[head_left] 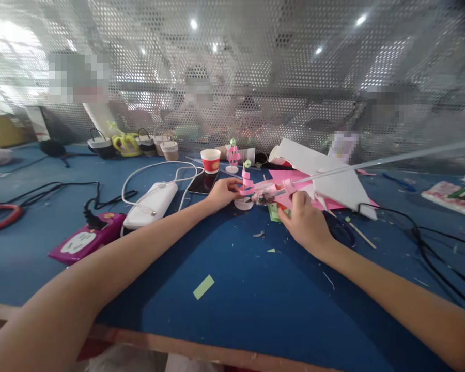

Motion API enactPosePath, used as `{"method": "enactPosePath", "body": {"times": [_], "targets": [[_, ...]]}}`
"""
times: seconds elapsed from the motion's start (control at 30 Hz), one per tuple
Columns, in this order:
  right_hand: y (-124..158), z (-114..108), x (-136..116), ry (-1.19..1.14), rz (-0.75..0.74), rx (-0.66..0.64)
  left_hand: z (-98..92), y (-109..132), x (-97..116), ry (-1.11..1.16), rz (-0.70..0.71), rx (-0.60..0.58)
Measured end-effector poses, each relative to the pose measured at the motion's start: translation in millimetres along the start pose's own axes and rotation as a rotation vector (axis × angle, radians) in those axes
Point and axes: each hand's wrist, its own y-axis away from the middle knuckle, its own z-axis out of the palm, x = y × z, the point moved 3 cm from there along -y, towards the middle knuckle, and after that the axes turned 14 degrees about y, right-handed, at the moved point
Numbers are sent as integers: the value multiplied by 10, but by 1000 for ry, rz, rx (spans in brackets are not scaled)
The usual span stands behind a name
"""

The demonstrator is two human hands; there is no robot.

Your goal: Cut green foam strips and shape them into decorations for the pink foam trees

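Both hands [225, 195] [308, 221] outstretched; right curled

Two hands [225, 195] [305, 222], two pink spirals [247, 185] [233, 156], one glue gun [282, 194], perhaps five handled cups [170, 151]

Paper spiral [248, 184]: pink, green-topped, upright on a white disc [243, 204].
Glue gun [282, 190]: pink, just right of the spiral, nozzle toward it.
Glue stick [372, 164]: long, translucent, jutting from the gun's rear.

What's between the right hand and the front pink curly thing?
In the head view, the front end of the pink glue gun is between the right hand and the front pink curly thing. The right hand grips the gun.
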Motion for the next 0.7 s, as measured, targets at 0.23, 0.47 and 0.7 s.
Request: {"method": "enactPosePath", "body": {"times": [0.23, 0.47, 0.7], "targets": [[-14, 3, -13, 18, -10, -16, 16, 12, 40, -26, 27, 19], [-11, 2, -34, 47, -40, -32, 11, 16, 31, -16, 26, -1], [-15, 17, -51, 58, -59, -45, 4, -5, 4, -11, 26, -1]]}}
